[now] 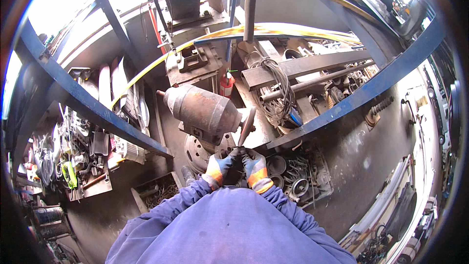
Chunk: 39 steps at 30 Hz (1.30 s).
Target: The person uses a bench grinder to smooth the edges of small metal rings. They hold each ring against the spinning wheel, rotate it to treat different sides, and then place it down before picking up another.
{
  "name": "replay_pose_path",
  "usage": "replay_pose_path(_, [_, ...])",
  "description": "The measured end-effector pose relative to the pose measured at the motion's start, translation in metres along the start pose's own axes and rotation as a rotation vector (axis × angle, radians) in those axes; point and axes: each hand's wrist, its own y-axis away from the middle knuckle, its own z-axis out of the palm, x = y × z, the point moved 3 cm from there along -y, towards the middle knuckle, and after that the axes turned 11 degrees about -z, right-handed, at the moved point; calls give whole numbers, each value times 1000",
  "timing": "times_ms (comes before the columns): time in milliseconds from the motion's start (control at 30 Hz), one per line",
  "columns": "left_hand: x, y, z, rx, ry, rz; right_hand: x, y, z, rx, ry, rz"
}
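My left hand (219, 168) and my right hand (257, 170), both in grey-and-orange work gloves, are close together in front of my chest. Their fingers are closed and meet around something small and dark that I cannot make out. Just beyond the fingertips stands the thin wheel (247, 126), seen nearly edge-on, of a rusty motor-driven grinder (201, 110). Whether the held piece touches that wheel is not clear. Under the motor shows a round steel wheel rim (194, 150) with holes.
Blue steel beams (337, 112) slant in at both sides. A box of metal scraps (312, 186) lies to the right, a tray (142, 200) of scraps to the left. Beyond the grinder are a red bottle (226, 86), coiled cable (281, 88) and steel bars (303, 71).
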Motion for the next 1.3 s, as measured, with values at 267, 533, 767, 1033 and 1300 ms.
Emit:
replay_pose_path(267, [-2, -1, 6, -40, 39, 47, -1, 1, -6, -32, 61, -43])
replay_pose_path(533, [-23, -17, -15, -42, 336, -116, -6, 7, 9, -158, -79, -24])
replay_pose_path(767, [-30, -24, -9, -194, 461, -208, -11, 7, 5, -91, 14, 7])
replay_pose_path(1033, [-5, -7, 0, -118, -58, -7, 31, 1, -13, -31, -119, -1])
replay_pose_path(1300, [7, 7, -6, -77, -224, 167, 9, 6, -3, -164, -62, -85])
